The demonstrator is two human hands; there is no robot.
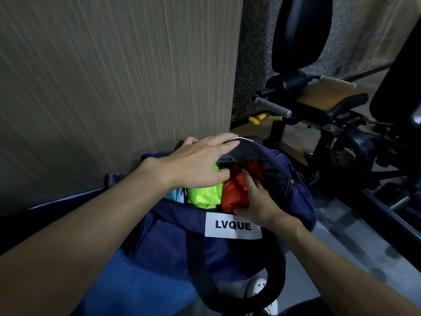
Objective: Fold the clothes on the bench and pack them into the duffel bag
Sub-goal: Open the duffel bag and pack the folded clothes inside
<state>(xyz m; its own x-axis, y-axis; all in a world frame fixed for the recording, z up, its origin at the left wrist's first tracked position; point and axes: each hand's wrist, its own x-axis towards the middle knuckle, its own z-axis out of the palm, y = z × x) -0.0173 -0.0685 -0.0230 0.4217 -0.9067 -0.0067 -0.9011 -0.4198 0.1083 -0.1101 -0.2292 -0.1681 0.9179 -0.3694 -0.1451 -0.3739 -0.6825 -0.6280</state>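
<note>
A navy duffel bag (173, 233) with a white "LVQUE" label stands open below me. Inside lie a red folded garment (234, 192), a neon green garment (205, 195) and a bit of light blue cloth (177, 195). My left hand (196, 160) holds the far flap of the bag's opening back, fingers over the flap and thumb under it, above the green garment. My right hand (255, 199) is inside the opening, fingers and thumb curled round the red garment.
A tall wood-grain panel (114, 76) rises right behind the bag. To the right stands a black gym machine (319, 106) with a padded seat, a grey handle and yellow knobs. My blue-clad leg and a white shoe (257, 290) are under the bag.
</note>
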